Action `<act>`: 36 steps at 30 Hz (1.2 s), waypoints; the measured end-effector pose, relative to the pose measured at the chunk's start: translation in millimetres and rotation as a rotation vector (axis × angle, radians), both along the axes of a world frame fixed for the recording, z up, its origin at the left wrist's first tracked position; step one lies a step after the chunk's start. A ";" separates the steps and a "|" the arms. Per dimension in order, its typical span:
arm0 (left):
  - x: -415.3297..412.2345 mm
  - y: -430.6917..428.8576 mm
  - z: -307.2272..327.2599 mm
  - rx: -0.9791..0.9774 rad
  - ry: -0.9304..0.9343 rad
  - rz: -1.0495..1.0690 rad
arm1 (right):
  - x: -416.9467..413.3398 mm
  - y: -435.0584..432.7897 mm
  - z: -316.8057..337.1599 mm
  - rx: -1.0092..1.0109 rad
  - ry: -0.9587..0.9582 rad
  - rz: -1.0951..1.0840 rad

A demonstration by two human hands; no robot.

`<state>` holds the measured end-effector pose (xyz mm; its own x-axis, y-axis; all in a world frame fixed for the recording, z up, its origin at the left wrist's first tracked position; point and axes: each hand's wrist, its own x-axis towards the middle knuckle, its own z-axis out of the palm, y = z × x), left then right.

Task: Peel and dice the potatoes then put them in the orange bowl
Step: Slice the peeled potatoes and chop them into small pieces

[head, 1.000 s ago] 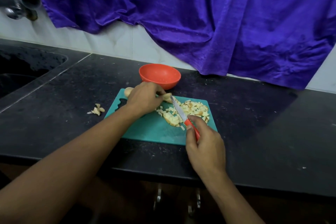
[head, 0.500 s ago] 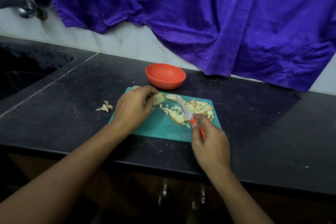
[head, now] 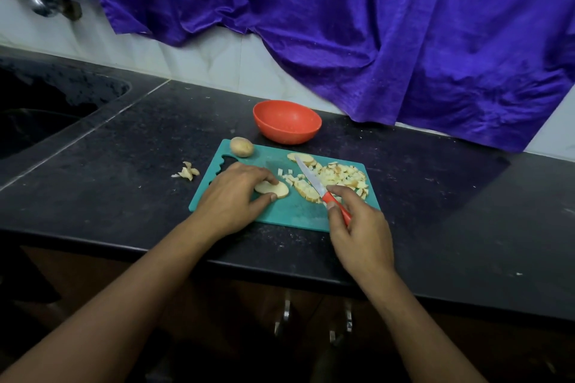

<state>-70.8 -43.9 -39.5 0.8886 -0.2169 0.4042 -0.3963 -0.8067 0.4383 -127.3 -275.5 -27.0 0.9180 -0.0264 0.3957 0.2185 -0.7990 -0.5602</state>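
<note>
Potato slice (head: 273,189), flat and pale, pinched by left hand (head: 231,196) on the teal plastic cutting board (head: 280,214); right hand (head: 361,227) grips a red-handled knife (head: 312,183) over the diced pile (head: 340,176). Round orange bowl (head: 287,121) sits behind.

The left hand (head: 230,196) is drawn back from the far edge of the cutting board (head: 295,214) to its near-left part, away from the blade of the knife (head: 312,180). A potato slice (head: 275,188), taken from beside the diced pile (head: 340,176), is brought along and is now laid flat on the board, pinched between fingertips and thumb. The whole potato (head: 241,146) at the far-left corner, covered by the hand before, is now exposed.
</note>
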 end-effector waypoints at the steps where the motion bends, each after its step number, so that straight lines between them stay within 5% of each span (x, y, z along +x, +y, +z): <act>1: -0.3 -0.1 0.6 -0.004 0.009 0.007 | 0.0 1.5 0.8 0.006 0.011 0.005; 7: -7.8 4.4 0.9 -0.048 0.007 0.066 | -3.6 17.4 8.6 0.024 0.047 0.079; 22: -17.2 7.8 3.9 -0.082 0.017 0.130 | 7.7 56.2 28.6 -0.494 0.166 0.051; 36: -17.3 8.5 1.7 -0.074 -0.001 0.152 | 23.0 31.5 43.0 -0.210 0.295 -0.025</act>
